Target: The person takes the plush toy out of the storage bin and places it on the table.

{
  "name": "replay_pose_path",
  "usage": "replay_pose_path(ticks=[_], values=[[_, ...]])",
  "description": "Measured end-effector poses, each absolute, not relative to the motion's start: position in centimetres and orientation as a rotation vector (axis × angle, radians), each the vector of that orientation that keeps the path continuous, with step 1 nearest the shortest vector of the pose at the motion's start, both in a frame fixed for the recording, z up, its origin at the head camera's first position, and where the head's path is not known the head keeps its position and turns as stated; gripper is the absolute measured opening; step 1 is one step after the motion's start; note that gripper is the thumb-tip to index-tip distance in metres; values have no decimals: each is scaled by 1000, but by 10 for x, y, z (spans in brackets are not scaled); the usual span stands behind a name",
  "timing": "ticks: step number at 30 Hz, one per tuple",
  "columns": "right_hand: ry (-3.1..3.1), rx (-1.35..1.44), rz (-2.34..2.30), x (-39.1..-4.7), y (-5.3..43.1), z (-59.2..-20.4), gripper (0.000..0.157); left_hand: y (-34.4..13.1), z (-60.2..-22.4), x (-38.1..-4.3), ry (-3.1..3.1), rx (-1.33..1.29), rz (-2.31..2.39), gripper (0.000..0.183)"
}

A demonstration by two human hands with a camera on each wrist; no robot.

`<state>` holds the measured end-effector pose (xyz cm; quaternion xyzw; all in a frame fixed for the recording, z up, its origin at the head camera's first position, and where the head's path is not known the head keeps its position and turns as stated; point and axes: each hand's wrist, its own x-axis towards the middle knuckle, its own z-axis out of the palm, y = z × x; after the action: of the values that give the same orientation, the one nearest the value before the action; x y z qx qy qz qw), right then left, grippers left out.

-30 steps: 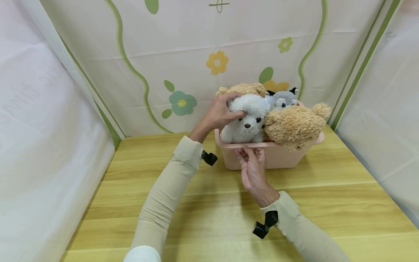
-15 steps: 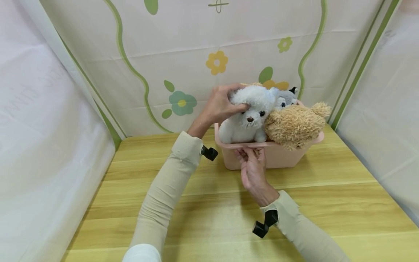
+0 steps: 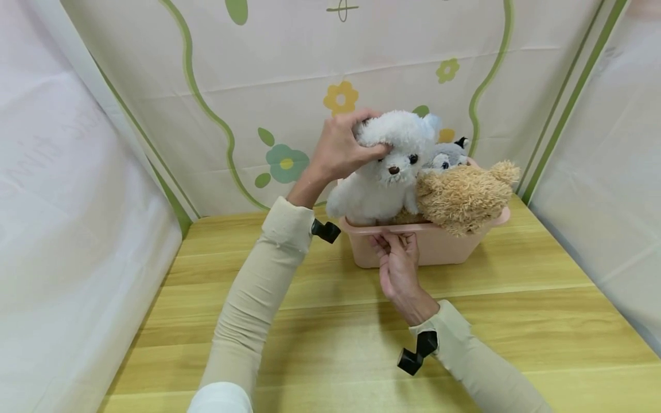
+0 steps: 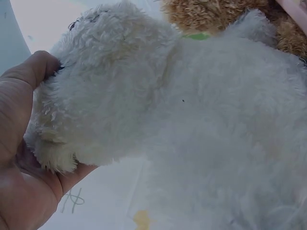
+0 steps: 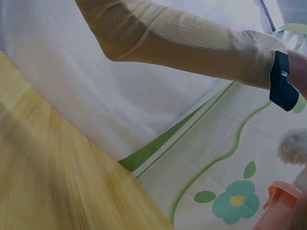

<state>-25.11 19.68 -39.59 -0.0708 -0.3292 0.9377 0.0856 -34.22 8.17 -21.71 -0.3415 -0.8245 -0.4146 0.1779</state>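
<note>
At 10 o'clock of the bin (image 3: 449, 250): white plush (image 3: 369, 198) | left hand (image 3: 338, 148): fingers grip its head | right hand (image 3: 400, 271): fingers hold rim (image 3: 358, 230), 7 o'clock | steady upward pull, clear of tan plush (image 3: 465, 198) at 3 o'clock, seems best

Yellowish wood-grain table (image 3: 320, 350), pink bin (image 3: 446, 249) standing near back edge

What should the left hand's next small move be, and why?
Probably raise the white plush toy a little higher: the left hand grips its head, but its feet sit behind the near rim of the pink bin, which the right hand holds.
</note>
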Motion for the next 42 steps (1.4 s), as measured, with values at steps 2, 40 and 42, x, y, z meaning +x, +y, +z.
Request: replay_pose_path(ticks=[2, 40, 42], values=[[-988, -206, 2795, -251, 197, -396, 17, 80, -212, -342, -2321, -960, -1175, 38], [-981, -249, 2798, -248, 188, -393, 13, 5, -140, -319, -1919, -629, -1559, 33], [-978, -251, 2801, -248, 187, -393, 13, 0, -136, -316, -1917, -608, -1559, 31]])
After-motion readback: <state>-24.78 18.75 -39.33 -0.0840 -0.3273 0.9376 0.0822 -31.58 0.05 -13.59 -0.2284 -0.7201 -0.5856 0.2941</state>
